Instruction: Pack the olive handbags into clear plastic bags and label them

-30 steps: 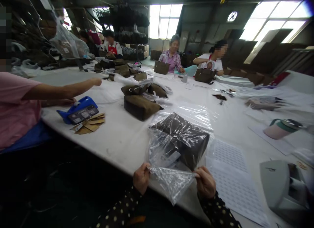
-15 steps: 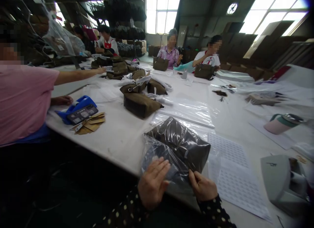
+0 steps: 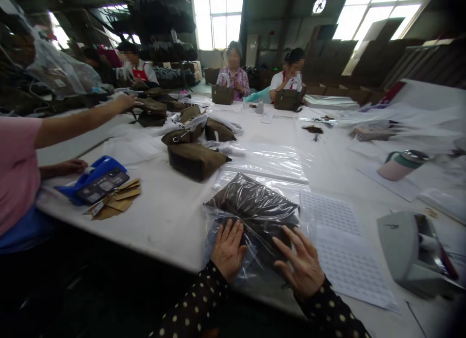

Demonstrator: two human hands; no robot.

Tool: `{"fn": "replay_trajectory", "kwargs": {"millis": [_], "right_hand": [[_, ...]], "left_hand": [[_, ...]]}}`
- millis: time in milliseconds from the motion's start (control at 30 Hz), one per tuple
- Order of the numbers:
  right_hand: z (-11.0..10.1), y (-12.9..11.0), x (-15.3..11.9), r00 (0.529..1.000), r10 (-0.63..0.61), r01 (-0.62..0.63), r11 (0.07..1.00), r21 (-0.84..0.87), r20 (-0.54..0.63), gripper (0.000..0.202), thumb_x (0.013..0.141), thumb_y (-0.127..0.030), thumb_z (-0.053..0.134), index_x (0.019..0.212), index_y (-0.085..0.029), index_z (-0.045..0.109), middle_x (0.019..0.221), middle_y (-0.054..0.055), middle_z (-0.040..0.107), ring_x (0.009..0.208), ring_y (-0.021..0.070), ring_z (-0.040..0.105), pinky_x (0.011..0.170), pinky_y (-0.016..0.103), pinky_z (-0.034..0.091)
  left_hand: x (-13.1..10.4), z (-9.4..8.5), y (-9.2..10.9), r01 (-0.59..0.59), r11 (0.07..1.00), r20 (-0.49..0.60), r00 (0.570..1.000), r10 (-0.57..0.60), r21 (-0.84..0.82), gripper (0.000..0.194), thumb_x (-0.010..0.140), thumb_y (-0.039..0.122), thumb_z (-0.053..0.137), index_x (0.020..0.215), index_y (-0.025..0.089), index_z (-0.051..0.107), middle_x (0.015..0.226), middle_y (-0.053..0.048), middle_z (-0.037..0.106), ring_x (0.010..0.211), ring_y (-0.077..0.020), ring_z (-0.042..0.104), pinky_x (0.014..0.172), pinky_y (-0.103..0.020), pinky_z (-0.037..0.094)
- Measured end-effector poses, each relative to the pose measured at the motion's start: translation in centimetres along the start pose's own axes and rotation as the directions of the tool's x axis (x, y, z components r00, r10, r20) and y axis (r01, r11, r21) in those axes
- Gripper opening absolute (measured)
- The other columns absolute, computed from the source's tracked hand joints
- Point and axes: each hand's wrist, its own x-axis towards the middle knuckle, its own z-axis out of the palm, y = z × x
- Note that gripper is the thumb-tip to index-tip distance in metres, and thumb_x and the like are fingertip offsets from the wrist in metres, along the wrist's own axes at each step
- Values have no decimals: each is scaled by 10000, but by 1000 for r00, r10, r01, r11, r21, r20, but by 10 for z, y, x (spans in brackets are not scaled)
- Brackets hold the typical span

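In front of me at the table's near edge lies a dark brown handbag (image 3: pixel 255 197) inside a clear plastic bag (image 3: pixel 214 231). My left hand (image 3: pixel 229 248) rests flat on the film at the left side, fingers stretched out. On the right, my right hand (image 3: pixel 300 260) has its fingers spread and touches the film over the bag's near right part. Neither hand grips anything. Under and beyond the wrapped handbag are flat clear plastic bags (image 3: pixel 267 158). Printed label sheets (image 3: pixel 345 250) lie to the right of my right hand.
Unwrapped brown handbags (image 3: pixel 196 161) are piled beyond, left of centre. A blue tape dispenser (image 3: pixel 105 170), a phone (image 3: pixel 102 185) and brown paper tags (image 3: pixel 122 197) lie left. A grey machine (image 3: pixel 404 250) and a lidded cup (image 3: pixel 402 164) stand right. Co-workers sit around the table.
My right hand has let go of the plastic and spread its fingers over it. My left hand now lies flat on the film. The co-worker at left reaches to the pile. The view has shifted.
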Motion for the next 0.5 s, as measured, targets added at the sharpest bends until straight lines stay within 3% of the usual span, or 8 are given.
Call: {"fn": "replay_trajectory", "kwargs": {"millis": [67,100,133,200,267,300,400,500], "right_hand": [[-20,38,-23,974,210,-196,970,148,-88,269,796,-305,562,1042,-210,612,1183,111,534,1096,286,474,906,453,394],[-33,61,-39,913,377,-341,915,218,-155,223,780,-300,579,968,-191,630,1065,106,591,990,256,537,862,425,429],[-48,86,-55,789,566,-494,816,300,-239,208,753,-319,607,901,-176,635,939,90,622,861,223,573,794,390,461],[-82,135,-87,400,833,-687,549,476,-383,312,685,-395,651,872,-148,617,774,48,610,636,147,541,623,304,472],[-111,175,-112,104,889,-711,380,592,-445,477,624,-442,667,975,-133,575,732,12,584,522,87,454,485,228,407],[-122,191,-120,54,894,-709,347,614,-444,547,608,-451,662,1037,-133,542,726,1,580,483,66,413,435,203,363],[-135,221,-127,32,929,-735,272,622,-368,625,608,-469,625,1114,-130,487,663,-8,594,393,44,329,339,172,241],[-129,232,-123,25,958,-745,209,633,-286,610,534,-429,682,1037,-124,523,591,-6,592,432,79,433,356,180,305]], "left_hand": [[0,2,-1,-8,1000,-24,1000,8,-25,587,881,276,398,1411,165,172,1383,-71,397,1309,-279,274,1048,-475,262],[0,4,-2,-9,999,-43,999,7,-46,591,880,255,392,1416,179,153,1374,-65,413,1306,-272,283,1047,-471,268],[0,6,-4,-7,998,-63,998,2,-70,595,879,242,387,1418,192,141,1363,-61,428,1303,-265,293,1046,-466,274],[1,11,-8,9,992,-109,994,-23,-125,596,875,238,385,1418,202,144,1343,-66,453,1290,-257,321,1047,-459,282],[4,16,-12,18,985,-141,989,-43,-173,595,868,261,396,1415,196,170,1328,-83,467,1275,-262,349,1049,-459,285],[6,19,-14,16,982,-151,988,-45,-188,593,865,275,401,1412,188,185,1320,-93,473,1269,-267,357,1051,-463,283],[9,22,-17,-10,979,-170,985,-25,-202,589,862,308,403,1404,174,217,1298,-111,488,1261,-277,368,1055,-473,278],[10,22,-17,-25,980,-176,984,-11,-199,594,859,329,402,1405,189,214,1304,-105,482,1261,-274,370,1056,-473,285]]}}
